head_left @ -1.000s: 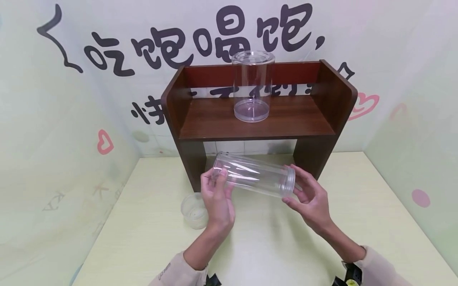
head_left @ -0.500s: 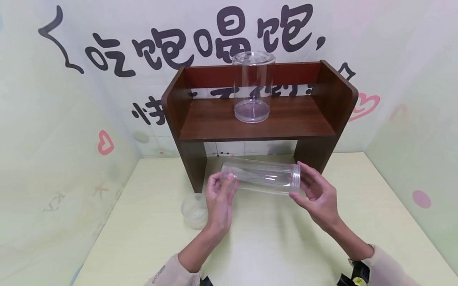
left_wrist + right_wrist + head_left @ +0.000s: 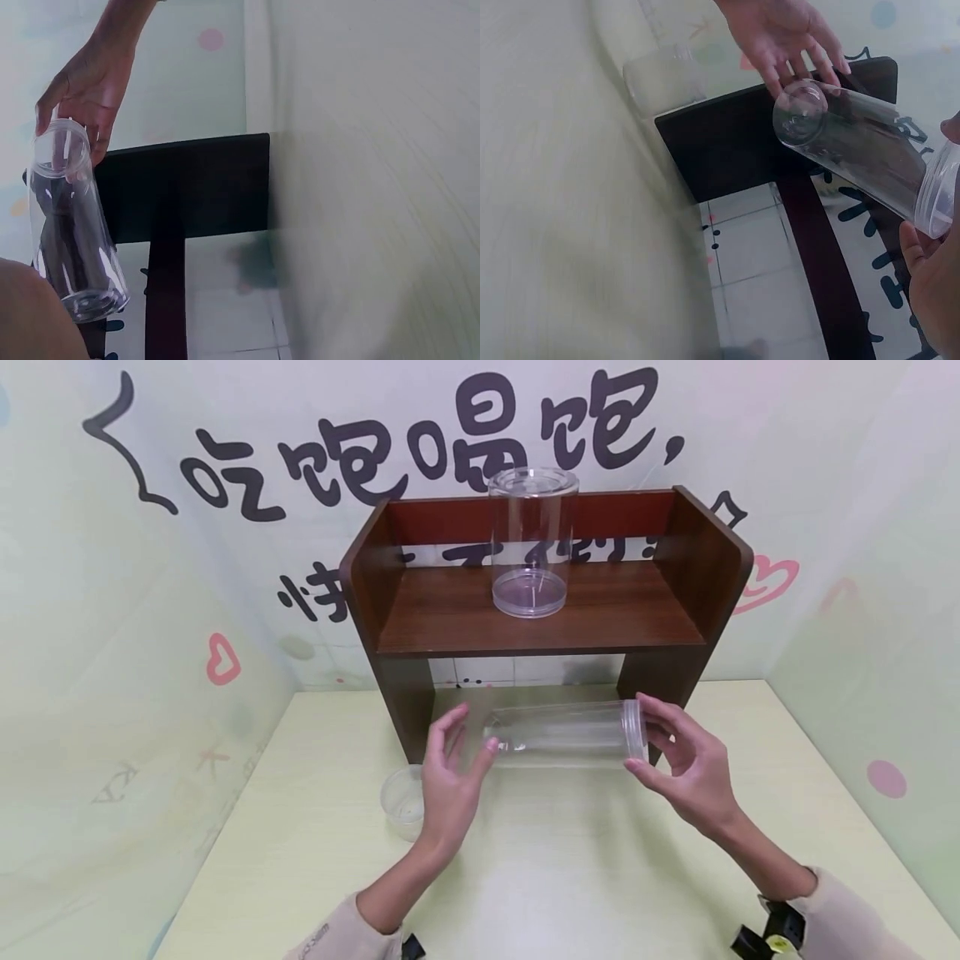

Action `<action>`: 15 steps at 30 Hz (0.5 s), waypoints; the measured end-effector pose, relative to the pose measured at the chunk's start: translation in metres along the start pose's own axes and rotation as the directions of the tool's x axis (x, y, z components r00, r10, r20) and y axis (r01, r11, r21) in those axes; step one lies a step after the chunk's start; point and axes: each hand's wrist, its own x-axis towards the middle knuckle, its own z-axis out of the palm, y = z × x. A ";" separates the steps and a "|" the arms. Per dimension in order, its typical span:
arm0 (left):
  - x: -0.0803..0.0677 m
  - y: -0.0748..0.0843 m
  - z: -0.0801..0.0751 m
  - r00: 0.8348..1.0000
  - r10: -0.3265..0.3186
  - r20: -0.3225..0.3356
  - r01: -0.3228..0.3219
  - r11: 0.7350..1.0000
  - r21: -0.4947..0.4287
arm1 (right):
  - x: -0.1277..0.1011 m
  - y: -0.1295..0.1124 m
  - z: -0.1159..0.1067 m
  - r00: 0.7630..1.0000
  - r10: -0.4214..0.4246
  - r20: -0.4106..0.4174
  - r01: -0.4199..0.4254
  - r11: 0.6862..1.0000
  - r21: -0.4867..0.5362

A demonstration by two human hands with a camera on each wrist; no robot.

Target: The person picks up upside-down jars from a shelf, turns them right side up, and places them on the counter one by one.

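One clear jar (image 3: 532,539) already stands upright on the wooden shelf (image 3: 540,610), well above and beyond both hands. By the look of it that part of the work is done, while the long clear jar (image 3: 562,735) is not yet set anywhere — it hangs on its side in the air over the pale table (image 3: 570,860), in front of the shelf's lower opening.

The right hand (image 3: 686,768) has it: thumb and fingers curl round the ribbed mouth end, so the jar runs out leftward from that hand's palm. The right wrist view shows the rim (image 3: 939,191) against the fingers (image 3: 930,277).

The left hand (image 3: 448,772) stands at the jar's closed end with fingers spread and fairly straight — wide, not clasping. Its fingertips (image 3: 802,71) lie at the round bottom; whether they touch it or hover just off it I cannot tell.

A small clear cup (image 3: 402,800) sits on the table just left of the left hand, untouched.
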 end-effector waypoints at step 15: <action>0.032 0.007 -0.034 0.860 0.432 -0.273 -0.407 0.902 0.144 | 0.012 -0.013 -0.031 0.991 0.008 0.135 0.031 0.957 -0.289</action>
